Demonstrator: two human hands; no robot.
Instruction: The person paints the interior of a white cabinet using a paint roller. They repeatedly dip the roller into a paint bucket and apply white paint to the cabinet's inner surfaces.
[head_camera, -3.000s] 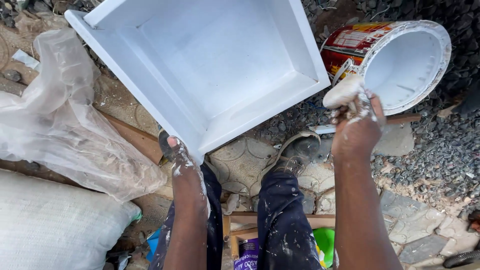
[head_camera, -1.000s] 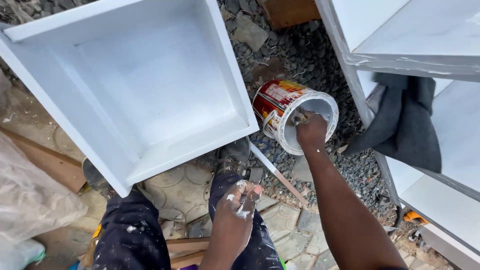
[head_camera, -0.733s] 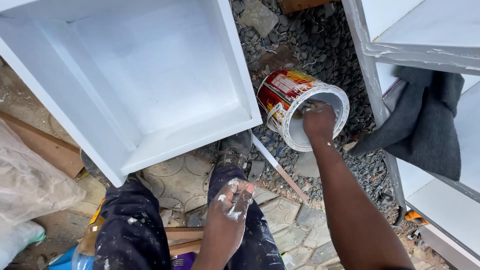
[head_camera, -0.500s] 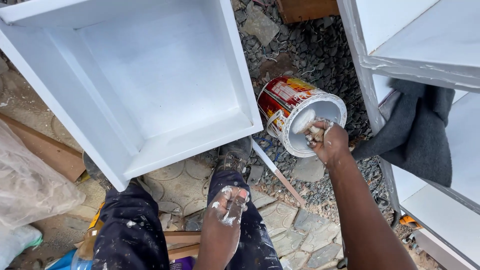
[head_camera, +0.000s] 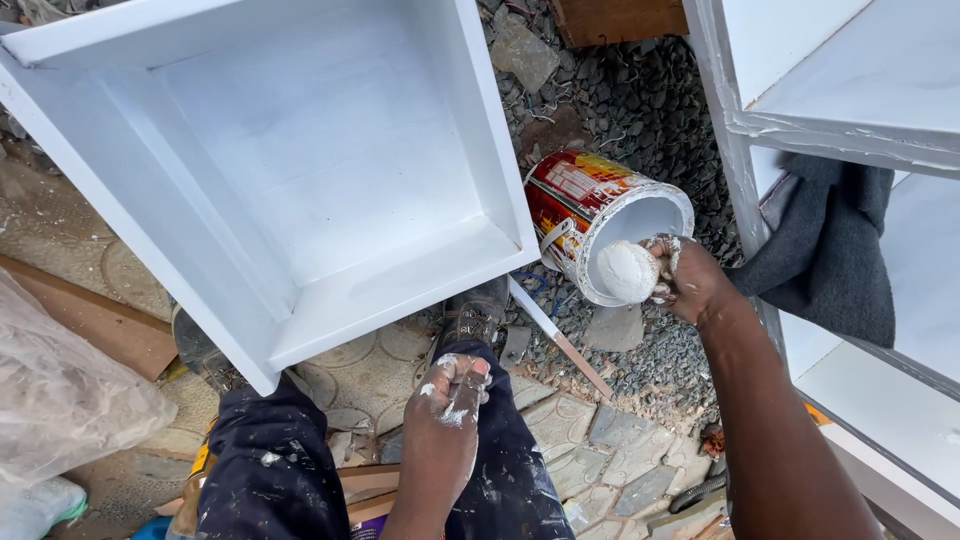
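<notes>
- Outdoor carpentry or painting yard.
- Ground: gravel (head_camera: 640, 110) and paving stones (head_camera: 600, 430).
- White-painted box (head_camera: 300, 170) and shelving (head_camera: 850, 90).
- Open paint tin (head_camera: 590, 215); offcut planks (head_camera: 90, 320); paint-spattered trousers (head_camera: 270, 480).

Bare forearms, no sleeves, white paint smeared over the left hand (head_camera: 447, 400) and right hand (head_camera: 690, 280), and dark navy trousers (head_camera: 275, 470) speckled white above a worn, scuffed shoe (head_camera: 475, 312).
</notes>
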